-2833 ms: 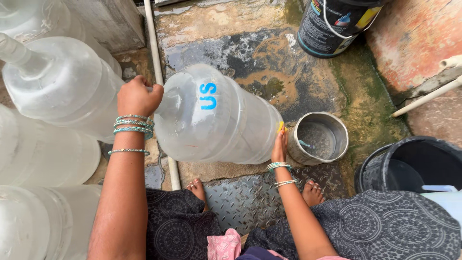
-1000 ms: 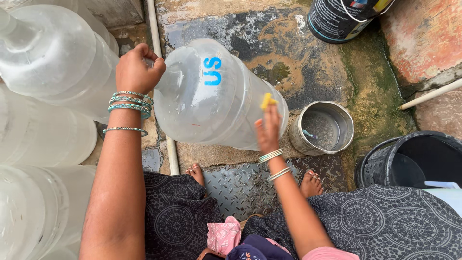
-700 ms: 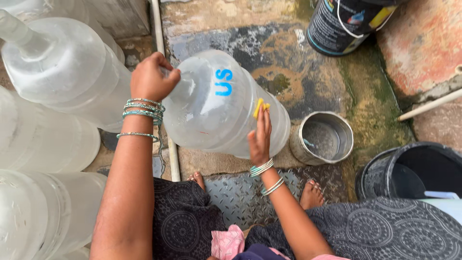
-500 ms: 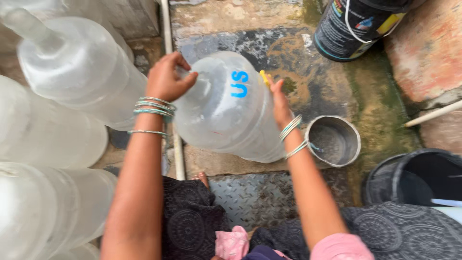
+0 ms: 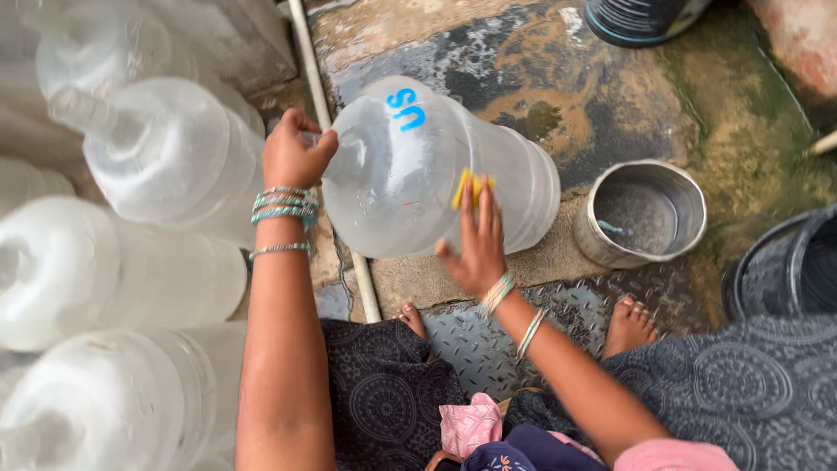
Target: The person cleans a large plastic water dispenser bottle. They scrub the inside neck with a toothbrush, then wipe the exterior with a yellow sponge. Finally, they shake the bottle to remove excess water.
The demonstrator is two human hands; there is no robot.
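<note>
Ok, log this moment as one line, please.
left hand: grips jug neck | right hand: presses yellow sponge on clear water jug lying sideways | metal pot beside

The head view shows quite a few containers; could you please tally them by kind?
Clear water jugs: 5, one gripped at its neck by the left hand and rubbed by the right hand with a yellow sponge.
Metal pot: 1
Dark buckets: 2
Total: 8

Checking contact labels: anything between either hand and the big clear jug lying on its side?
Left hand grips the jug at its neck, nothing between. Right hand presses a yellow sponge against the jug's side, so the sponge sits between its fingers and the plastic. Nothing else intervenes.
</note>
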